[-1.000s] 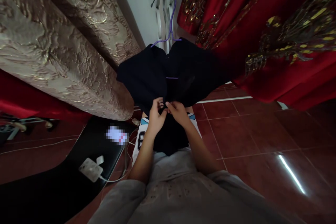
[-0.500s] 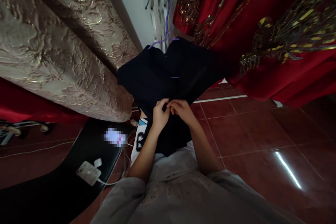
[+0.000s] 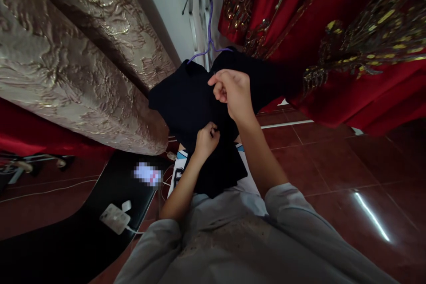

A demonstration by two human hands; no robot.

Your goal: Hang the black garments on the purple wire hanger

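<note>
A black garment [image 3: 186,102] hangs on a purple hanger [image 3: 209,35] against the white wall. My left hand [image 3: 206,140] pinches the garment's front near its lower middle. My right hand [image 3: 233,91] is raised higher, at the garment's chest near the collar, with its fingers curled and pinched together; what they hold is too small to make out. A white jersey [image 3: 178,173] with a dark number and blue trim shows just below the black cloth.
A beige embossed curtain [image 3: 66,53] hangs at the left. Red gold-embroidered cloth [image 3: 333,31] hangs at the right. A white power strip [image 3: 115,217] with a cable lies on a black mat [image 3: 66,235]. The floor is glossy red tile [image 3: 333,173].
My right hand has risen from beside my left hand to the garment's upper chest. My left hand stays pinched on the cloth at about the same spot.
</note>
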